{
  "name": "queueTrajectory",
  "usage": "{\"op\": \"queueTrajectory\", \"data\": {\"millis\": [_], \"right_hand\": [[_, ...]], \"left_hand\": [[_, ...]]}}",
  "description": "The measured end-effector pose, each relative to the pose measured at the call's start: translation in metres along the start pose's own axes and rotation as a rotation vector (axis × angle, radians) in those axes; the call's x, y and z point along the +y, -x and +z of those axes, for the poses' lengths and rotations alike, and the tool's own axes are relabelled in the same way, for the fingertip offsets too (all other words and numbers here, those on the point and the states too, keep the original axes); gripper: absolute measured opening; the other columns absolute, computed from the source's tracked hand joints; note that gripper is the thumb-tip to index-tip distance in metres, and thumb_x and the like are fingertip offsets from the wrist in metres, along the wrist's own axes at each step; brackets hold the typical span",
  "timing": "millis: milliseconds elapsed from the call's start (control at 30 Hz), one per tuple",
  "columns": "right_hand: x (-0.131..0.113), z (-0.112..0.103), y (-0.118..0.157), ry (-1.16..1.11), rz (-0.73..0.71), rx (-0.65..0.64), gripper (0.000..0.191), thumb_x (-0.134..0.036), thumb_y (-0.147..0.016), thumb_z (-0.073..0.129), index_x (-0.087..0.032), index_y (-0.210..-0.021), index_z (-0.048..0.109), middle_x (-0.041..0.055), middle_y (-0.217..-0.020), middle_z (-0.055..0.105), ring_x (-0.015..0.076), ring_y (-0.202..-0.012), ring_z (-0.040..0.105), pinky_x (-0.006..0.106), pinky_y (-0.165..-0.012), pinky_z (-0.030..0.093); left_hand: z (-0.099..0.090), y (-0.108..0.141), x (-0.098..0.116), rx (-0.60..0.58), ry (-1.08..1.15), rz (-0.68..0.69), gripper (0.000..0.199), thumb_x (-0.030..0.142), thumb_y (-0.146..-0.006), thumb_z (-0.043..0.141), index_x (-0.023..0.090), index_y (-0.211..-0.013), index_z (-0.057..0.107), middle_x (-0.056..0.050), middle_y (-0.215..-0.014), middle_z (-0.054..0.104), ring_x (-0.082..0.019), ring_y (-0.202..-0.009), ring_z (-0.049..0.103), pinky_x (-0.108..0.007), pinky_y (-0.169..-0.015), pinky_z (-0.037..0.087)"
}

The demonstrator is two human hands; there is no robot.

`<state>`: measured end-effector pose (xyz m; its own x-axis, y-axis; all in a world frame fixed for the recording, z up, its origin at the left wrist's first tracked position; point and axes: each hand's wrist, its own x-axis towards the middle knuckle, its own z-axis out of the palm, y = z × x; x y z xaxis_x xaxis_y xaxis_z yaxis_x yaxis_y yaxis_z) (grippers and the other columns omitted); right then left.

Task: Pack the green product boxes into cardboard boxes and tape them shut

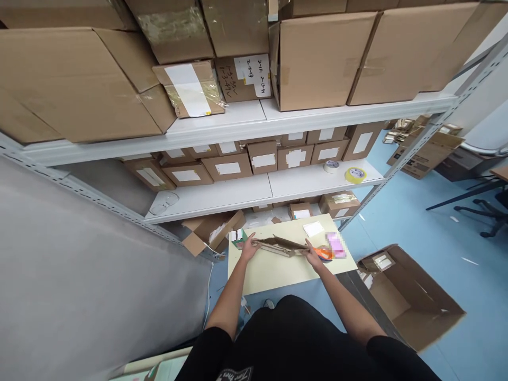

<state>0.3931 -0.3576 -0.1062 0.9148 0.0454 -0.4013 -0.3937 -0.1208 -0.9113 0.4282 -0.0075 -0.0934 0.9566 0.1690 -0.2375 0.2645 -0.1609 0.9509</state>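
Note:
Between my two hands is a flattish brown cardboard box [280, 244], held over a pale yellow tabletop [273, 272]. My left hand [248, 247] is closed on its left end, and my right hand [313, 256] grips the right end. Flaps seem to stand up along its far side; what is inside cannot be made out. Close to my left hand stands a small green and white box [238, 238]. Beside my right hand lie an orange item [323, 253] and a blurred pink item [335, 244]. A white paper piece [313, 228] lies farther back.
A metal shelf rack [222, 203] full of cardboard boxes rises ahead. Clear tape [330, 166] and yellow tape [355, 175] rest on its middle shelf. A large open carton [413, 296] is on the floor at right. An open box [210, 233] leans at left, near a grey wall [79, 264].

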Motion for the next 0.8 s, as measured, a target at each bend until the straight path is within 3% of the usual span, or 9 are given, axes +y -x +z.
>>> {"op": "queueTrajectory", "data": {"millis": [133,333,433,500,633,800], "right_hand": [[0.012,0.028,-0.01,-0.208,-0.013,0.134,0.082,-0.06,-0.072,0.074,-0.028,-0.147,0.057,0.0089,-0.151,0.058,0.0289,-0.146,0.046,0.045,-0.12,0.039],[0.014,0.055,-0.026,-0.214,-0.091,0.115,0.062,-0.065,-0.073,0.075,-0.025,-0.121,0.074,0.0101,-0.13,0.073,0.033,-0.127,0.062,0.045,-0.111,0.048],[0.011,0.058,-0.036,-0.194,-0.114,0.076,0.06,-0.07,-0.075,0.07,-0.023,-0.113,0.075,0.0096,-0.122,0.076,0.0317,-0.119,0.066,0.042,-0.104,0.052],[0.009,0.058,-0.043,-0.141,-0.126,0.075,0.063,-0.073,-0.075,0.068,-0.021,-0.111,0.075,0.0104,-0.119,0.077,0.0315,-0.115,0.068,0.04,-0.099,0.054],[0.009,0.051,-0.051,-0.054,-0.076,0.144,0.064,-0.074,-0.074,0.066,-0.021,-0.108,0.076,0.0103,-0.118,0.078,0.032,-0.114,0.068,0.04,-0.095,0.055],[0.013,0.038,-0.038,-0.143,-0.038,0.142,0.06,-0.065,-0.075,0.074,-0.025,-0.119,0.077,0.0096,-0.137,0.07,0.0326,-0.13,0.062,0.042,-0.105,0.052]], "left_hand": [[0.016,0.03,-0.019,0.067,0.004,0.02,0.07,0.025,-0.068,0.086,0.017,-0.134,0.064,-0.012,-0.114,0.075,-0.026,-0.109,0.071,-0.044,-0.105,0.052],[0.029,0.063,-0.023,0.016,-0.176,0.082,0.032,0.026,-0.076,0.079,0.022,-0.107,0.075,-0.012,-0.127,0.074,-0.03,-0.118,0.069,-0.045,-0.101,0.055],[0.027,0.069,-0.019,-0.023,-0.22,0.174,0.015,0.029,-0.079,0.078,0.022,-0.091,0.074,-0.012,-0.149,0.061,-0.031,-0.136,0.059,-0.047,-0.111,0.048],[0.024,0.07,-0.018,-0.079,-0.224,0.219,0.015,0.033,-0.08,0.078,0.021,-0.086,0.071,-0.013,-0.154,0.056,-0.031,-0.142,0.054,-0.048,-0.117,0.042],[0.019,0.071,-0.024,-0.168,-0.201,0.172,0.021,0.039,-0.082,0.076,0.022,-0.092,0.068,-0.013,-0.143,0.066,-0.029,-0.136,0.059,-0.048,-0.115,0.044],[0.021,0.072,-0.034,-0.127,-0.212,0.119,0.027,0.041,-0.086,0.069,0.022,-0.106,0.068,-0.008,-0.114,0.077,-0.025,-0.109,0.071,-0.041,-0.1,0.056]]}}
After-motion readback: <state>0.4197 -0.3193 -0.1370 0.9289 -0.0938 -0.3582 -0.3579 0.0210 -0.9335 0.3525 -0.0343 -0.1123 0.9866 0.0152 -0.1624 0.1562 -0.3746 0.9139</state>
